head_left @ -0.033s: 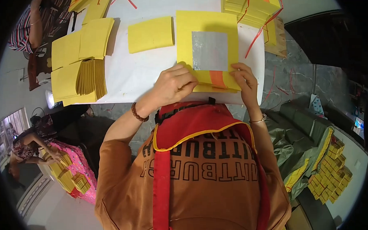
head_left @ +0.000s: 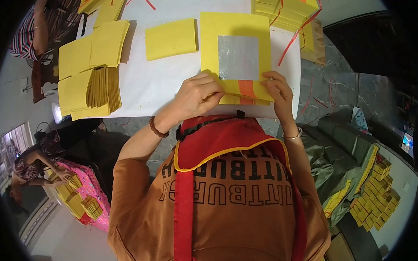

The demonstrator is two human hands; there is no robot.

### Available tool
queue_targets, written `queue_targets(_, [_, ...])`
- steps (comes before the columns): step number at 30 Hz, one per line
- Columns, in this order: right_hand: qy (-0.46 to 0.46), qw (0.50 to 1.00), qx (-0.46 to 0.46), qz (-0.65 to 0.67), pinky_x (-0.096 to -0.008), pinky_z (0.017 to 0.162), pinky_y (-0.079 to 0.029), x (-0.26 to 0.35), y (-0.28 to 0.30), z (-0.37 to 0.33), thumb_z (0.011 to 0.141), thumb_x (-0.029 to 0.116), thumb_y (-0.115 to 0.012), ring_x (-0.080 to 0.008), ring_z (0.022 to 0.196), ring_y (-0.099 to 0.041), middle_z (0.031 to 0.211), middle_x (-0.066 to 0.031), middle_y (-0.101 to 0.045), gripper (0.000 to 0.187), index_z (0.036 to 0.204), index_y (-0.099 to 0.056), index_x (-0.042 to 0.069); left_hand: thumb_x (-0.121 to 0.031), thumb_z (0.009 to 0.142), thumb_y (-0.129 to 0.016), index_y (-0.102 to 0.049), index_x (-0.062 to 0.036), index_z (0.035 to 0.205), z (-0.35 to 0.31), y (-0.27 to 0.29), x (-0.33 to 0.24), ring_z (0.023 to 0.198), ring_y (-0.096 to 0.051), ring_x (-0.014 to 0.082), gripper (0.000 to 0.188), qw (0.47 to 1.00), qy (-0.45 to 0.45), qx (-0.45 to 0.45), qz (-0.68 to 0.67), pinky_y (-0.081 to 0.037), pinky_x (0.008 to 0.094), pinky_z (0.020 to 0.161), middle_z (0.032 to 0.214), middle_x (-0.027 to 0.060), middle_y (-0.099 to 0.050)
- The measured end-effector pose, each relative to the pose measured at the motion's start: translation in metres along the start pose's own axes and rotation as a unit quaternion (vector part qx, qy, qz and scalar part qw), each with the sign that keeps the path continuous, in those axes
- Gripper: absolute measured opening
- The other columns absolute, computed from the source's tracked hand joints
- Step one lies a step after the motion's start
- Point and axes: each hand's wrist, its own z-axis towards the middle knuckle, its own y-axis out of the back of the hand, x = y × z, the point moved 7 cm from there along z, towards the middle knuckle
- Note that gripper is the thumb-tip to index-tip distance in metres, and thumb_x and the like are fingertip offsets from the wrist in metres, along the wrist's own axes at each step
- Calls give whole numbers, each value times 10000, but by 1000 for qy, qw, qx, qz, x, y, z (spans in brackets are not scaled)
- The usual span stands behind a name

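Note:
A large sheet of yellow joss paper (head_left: 237, 25) lies at the table's near edge. It bears a silver square (head_left: 239, 58) and an orange strip (head_left: 247, 88) below that. At the sheet's near left corner, my left hand (head_left: 198, 95) is closed, its thumb and fingertips pinching the edge. My right hand (head_left: 279, 91) grips the near right edge between thumb and fingers. The near edge is lifted slightly, and under it shows another yellow layer with an orange strip. How many sheets lie beneath is hidden. Left of the sheet rests a folded yellow paper piece (head_left: 171, 39).
Yellow paper bundles (head_left: 89, 57) are stacked on the white table (head_left: 146, 89) at the left, more (head_left: 286, 16) at the far right. Red ties (head_left: 290, 46) trail there. A person (head_left: 33, 161) handles yellow paper on a pink cloth (head_left: 90, 179) at lower left; another's arm (head_left: 40, 30) shows upper left.
The sheet's near edge has risen slightly, so more of the orange strip beneath it shows. Both hands stay in nearly the same place.

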Motion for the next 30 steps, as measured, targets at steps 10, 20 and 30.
queue_targets(10, [-35, 999, 7, 37, -304, 924, -386, -3, 0, 0, 908, 161, -500, -196, 1097, -489, 1113, -84, -589, 244, 879, -673, -8, -70, 711, -613, -615, -12, 729, 5, -1, 12, 679, -573, 275, 61, 995, 85, 15, -52, -467, 350, 598, 698, 116, -598])
queue_targets(20, [1, 996, 50, 75, -341, 991, -323, -1, 2, -1, 957, 251, -398, -226, 1158, -449, 1171, -108, -558, 375, 943, -657, -20, -56, 787, -588, -623, 26, 807, 3, -5, 29, 599, -507, 97, 91, 962, 229, 70, -129, -390, 256, 522, 680, 66, -585])
queue_targets(30, [5, 995, 65, 69, -352, 1014, -301, -2, 2, -1, 964, 314, -361, -242, 1189, -431, 1199, -112, -550, 441, 1000, -651, -16, -120, 755, -585, -644, -5, 787, 5, -5, 33, 615, -601, 184, 133, 944, 273, 107, -150, -460, 295, 585, 690, 93, -642])
